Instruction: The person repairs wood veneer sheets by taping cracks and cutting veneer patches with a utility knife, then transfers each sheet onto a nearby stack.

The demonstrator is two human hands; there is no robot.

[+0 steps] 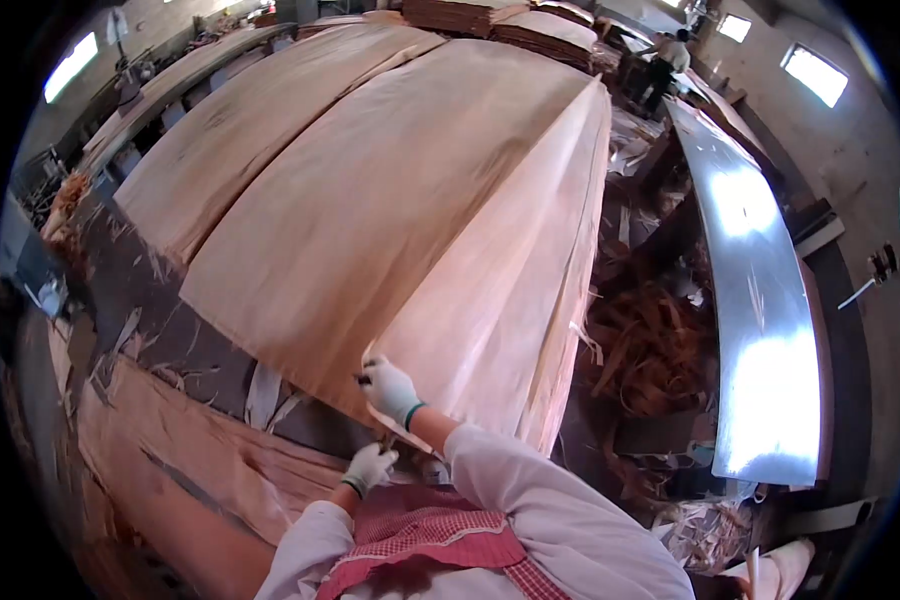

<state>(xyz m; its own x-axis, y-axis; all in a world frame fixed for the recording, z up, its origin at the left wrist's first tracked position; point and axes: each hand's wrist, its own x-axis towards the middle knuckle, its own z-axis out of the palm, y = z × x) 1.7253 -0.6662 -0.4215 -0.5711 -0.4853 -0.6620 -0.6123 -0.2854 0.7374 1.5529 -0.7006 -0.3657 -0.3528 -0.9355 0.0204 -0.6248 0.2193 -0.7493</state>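
Located at frame centre: wood sheet (490, 275), held by the lower edge in gloved right hand (392, 388) at lower centre. Just below: curled, gloved left hand (372, 467); cannot tell whether grasping anything. At frame right: shiny metal panel (757, 300).

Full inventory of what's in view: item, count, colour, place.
Wood sheets: several, pale brown, centre and lower left.
Stacked sheets: several, brown, far end.
Scrap strips: one heap, orange-brown, right of centre.
Shiny panel: one, silver, right.
Windows: at least three, white, side walls.
Other person: one, pale top, far right.
Apron: one, red and white, wearer's front.
Sleeves: two, white, bottom.
Right hand: one, white-gloved, sheet edge.
Left hand: one, white-gloved, below that.
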